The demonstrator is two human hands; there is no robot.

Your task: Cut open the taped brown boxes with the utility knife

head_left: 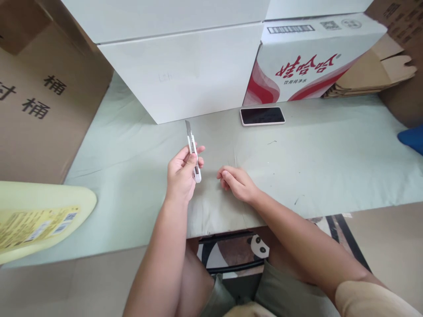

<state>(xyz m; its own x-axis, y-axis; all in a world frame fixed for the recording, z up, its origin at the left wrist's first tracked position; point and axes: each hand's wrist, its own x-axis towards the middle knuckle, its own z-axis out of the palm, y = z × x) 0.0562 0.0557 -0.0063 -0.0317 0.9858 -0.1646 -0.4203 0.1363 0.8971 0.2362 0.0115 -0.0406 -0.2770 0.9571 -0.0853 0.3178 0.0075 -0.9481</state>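
A white box cutter (194,158) with its metal blade out is held in my left hand (181,171), the blade pointing away from me. My thumb presses along its handle. To the right, my right hand (239,182) is loosely closed near the front of the cloth-covered table (291,149), apart from the cutter, with nothing visible in its fingers. Beyond both hands, a phone (262,116) with a dark screen and pale edge lies flat on the cloth.
White boxes (191,75) stand along the back, beside a red-and-white water carton (300,66). Folded cardboard (363,79) lies at the back right. At left are a large brown carton (49,101) and a pale yellow labelled object (49,215). A blue object (413,138) shows at the right edge.
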